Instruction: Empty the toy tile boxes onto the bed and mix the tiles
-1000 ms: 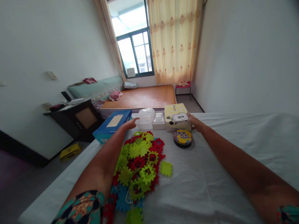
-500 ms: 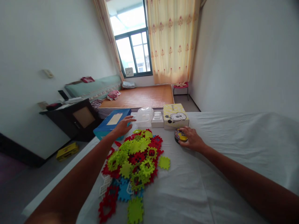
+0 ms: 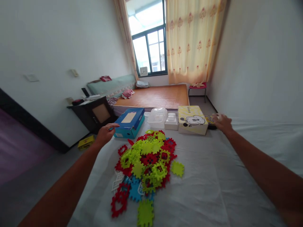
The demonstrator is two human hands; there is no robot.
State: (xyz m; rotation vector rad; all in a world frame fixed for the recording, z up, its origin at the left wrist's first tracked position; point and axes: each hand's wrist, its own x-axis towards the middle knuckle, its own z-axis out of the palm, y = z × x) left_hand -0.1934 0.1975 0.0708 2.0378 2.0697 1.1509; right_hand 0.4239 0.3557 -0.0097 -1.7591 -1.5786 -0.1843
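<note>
The right hand [image 3: 221, 122] is reaching out to the far right part of the bed [image 3: 213, 176], where it is lying over a round tin [image 3: 210, 120] with a yellow printed lid. The tin is sitting just beside the right side of the yellow cartoon box [image 3: 192, 119], touching it or nearly so. The fingers are draping over the tin's right half, but whether they are closing around it or only resting on top I cannot tell, since the hand is small, slightly blurred and covering most of the tin.

The left hand [image 3: 105, 132] is hovering palm down, fingers loosely spread and holding nothing, just beside the near left corner of the blue box [image 3: 129, 122], which is lying near the far left edge of the bed. Contact between the fingertips and the box cannot be made out.

Between the blue box and the yellow cartoon box, a clear plastic container [image 3: 157, 117] and a white tray [image 3: 172, 121] are standing side by side along the far edge. In the middle of the bed a heap of puzzle tiles [image 3: 146, 160] in green, red and blue is lying, well apart from both hands; the lowest green tile is cut off by the bottom of the view. Both forearms are running out of the view at the lower corners
</note>
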